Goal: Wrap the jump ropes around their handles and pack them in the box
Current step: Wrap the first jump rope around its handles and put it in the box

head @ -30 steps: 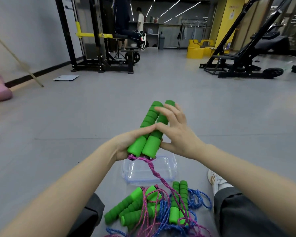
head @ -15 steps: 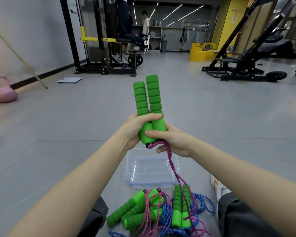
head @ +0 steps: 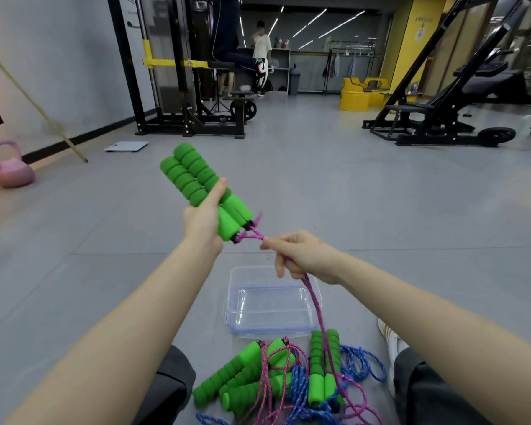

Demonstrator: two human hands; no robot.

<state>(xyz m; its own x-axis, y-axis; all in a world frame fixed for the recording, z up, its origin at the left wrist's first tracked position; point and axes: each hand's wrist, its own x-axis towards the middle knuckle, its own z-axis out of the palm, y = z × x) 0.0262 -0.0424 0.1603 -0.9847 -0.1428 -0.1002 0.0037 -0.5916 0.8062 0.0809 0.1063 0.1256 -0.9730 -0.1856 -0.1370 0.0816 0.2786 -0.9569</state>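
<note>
- Left hand (head: 201, 220): grip clenched round the green foam handles (head: 196, 182), two held side by side, raised and tilted up to the left. Judged purpose: to bundle them into one core for winding.
- Right hand (head: 301, 256): grip pinching the pink rope (head: 314, 305) just beside the handles' lower ends. The rope passes through the fist and trails down to the floor (head: 380, 210), apparently to take up slack so that a first turn lies tight.
- Clear box (head: 233, 289): open on the floor, below the hands and between the knees (nothing seen inside) — near enough for packing.
- Loose heap (head: 258, 378): more green handles tangled with pink and blue cord, on the floor just beside the box, on the person's side. None is wrapped.
- Assessment: no turns show on the held handles — the task is at an early stage.
</note>
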